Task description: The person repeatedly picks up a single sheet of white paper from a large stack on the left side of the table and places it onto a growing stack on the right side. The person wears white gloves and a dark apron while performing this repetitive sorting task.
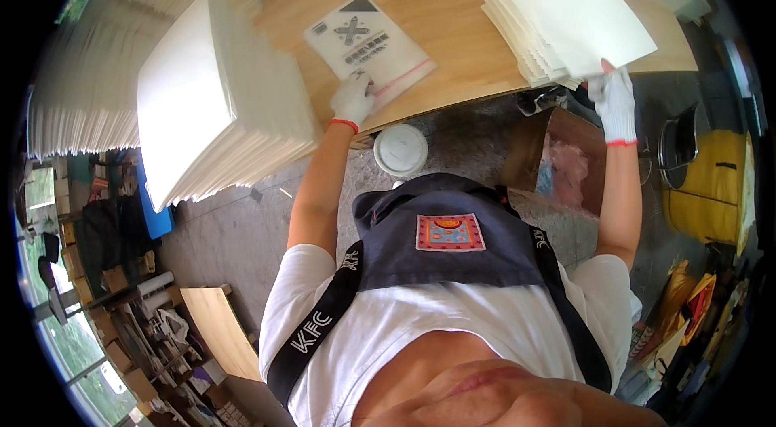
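On the wood table (457, 31), your right hand (614, 102) pinches the edge of the paper (582, 11) at the right. Your left hand (353, 97) curls on the bag (380, 47) in the middle; I can't tell if it grips. A tall stack (190, 100) stands left. A bucket (400, 150) sits on the gray floor (234, 241).

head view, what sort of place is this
Likely a small paper-handling workshop: a tall stack of white sheets and a printed bag on the wooden table, with cluttered shelves at lower left.
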`<state>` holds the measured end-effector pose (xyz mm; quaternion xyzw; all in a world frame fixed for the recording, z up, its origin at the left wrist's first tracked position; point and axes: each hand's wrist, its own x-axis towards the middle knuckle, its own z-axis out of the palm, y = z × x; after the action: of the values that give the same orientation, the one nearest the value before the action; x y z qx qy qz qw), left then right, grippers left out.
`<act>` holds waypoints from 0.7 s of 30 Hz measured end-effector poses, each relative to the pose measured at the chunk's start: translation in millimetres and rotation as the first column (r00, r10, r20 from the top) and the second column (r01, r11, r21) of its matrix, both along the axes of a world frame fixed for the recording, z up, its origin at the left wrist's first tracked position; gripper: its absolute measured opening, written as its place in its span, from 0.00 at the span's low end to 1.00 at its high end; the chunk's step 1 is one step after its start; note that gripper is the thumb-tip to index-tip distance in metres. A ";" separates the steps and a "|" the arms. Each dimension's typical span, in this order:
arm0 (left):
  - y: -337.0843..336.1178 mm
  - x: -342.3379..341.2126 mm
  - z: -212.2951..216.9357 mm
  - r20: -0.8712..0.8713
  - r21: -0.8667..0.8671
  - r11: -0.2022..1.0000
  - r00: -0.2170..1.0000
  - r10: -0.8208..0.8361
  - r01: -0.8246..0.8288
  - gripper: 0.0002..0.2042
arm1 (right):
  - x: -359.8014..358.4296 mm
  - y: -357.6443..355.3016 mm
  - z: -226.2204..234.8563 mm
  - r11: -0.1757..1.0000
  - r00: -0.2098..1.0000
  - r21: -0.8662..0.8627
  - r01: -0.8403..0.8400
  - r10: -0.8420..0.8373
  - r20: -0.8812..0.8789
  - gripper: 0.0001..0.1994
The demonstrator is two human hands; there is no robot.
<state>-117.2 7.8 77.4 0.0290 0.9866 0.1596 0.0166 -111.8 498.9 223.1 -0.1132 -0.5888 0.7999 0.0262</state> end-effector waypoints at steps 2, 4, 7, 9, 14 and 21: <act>-4.4 1.6 1.3 0.015 0.062 0.998 1.000 0.000 -0.001 0.09 | 24.9 -39.7 23.0 0.997 0.993 0.001 -0.076 0.075 0.089 0.10; -1.0 1.8 9.8 0.042 0.125 0.992 0.999 0.016 -0.021 0.09 | 46.0 -74.9 14.3 0.987 0.979 -0.111 -0.120 0.136 0.155 0.15; 0.5 -5.3 16.6 0.130 0.053 0.999 0.992 -0.006 -0.001 0.10 | 63.3 -102.5 -19.3 0.921 0.889 -0.275 -0.276 0.353 0.292 0.19; 11.3 -7.4 18.0 0.074 -0.033 0.999 0.997 0.007 -0.004 0.10 | 70.5 -99.5 -54.9 0.822 0.788 -0.398 -0.407 0.536 0.302 0.18; 6.8 -10.9 -1.8 -0.051 -0.107 0.992 0.997 0.065 -0.070 0.12 | 73.9 -121.5 -98.8 0.690 0.689 -0.593 -0.415 0.664 0.291 0.18; 0.0 -8.2 2.9 -0.110 -0.019 0.993 0.987 0.118 -0.120 0.13 | 65.1 -151.6 -153.7 0.869 0.844 -0.490 -0.067 0.311 0.437 0.11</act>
<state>-125.4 7.7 80.3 -0.0215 0.9880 0.1460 -0.0465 -46.8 347.3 69.5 -0.2597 -0.3789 0.8562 -0.2366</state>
